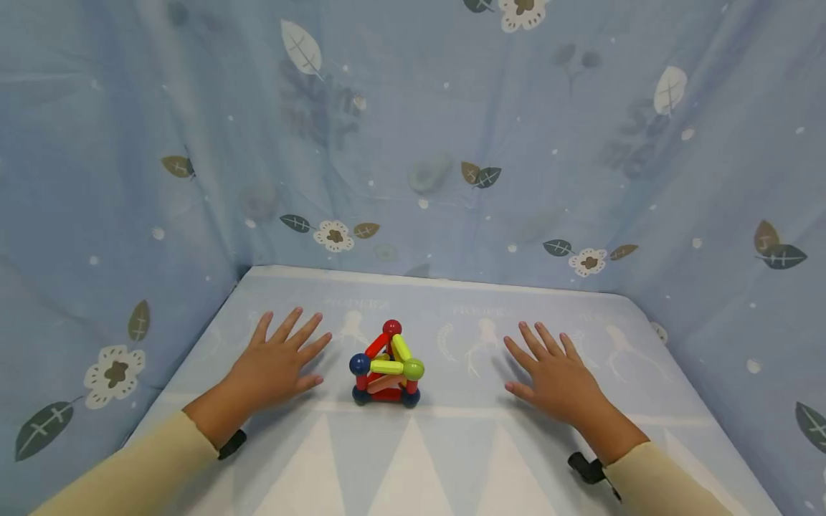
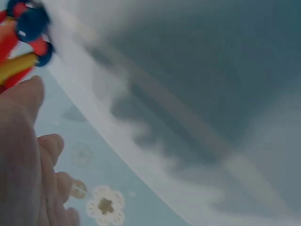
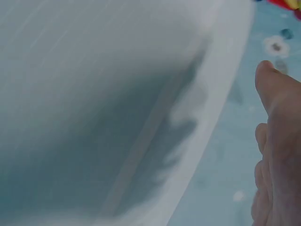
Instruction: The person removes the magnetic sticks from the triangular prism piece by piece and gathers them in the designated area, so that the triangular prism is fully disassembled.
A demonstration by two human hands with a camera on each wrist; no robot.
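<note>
A small frame of coloured rods and balls [image 1: 387, 367] stands on the table between the two hands. Its rods are red, yellow-green and orange; the balls joining them are dark blue, green and red. To its left, the left hand [image 1: 276, 367] is held palm down with fingers spread, holding nothing. The right hand [image 1: 551, 376] is spread the same way on the other side, farther from the frame. In the left wrist view the thumb [image 2: 28, 96] overlaps the lower edge of the frame. Only a corner of the frame appears in the right wrist view.
The table [image 1: 452, 423] carries a pale cloth with white triangles along the front. Blue curtains [image 1: 413, 143] with leaves and flowers enclose it at the back and both sides. A black wrist mount [image 1: 586, 468] sits under the right sleeve, another [image 1: 232, 444] under the left.
</note>
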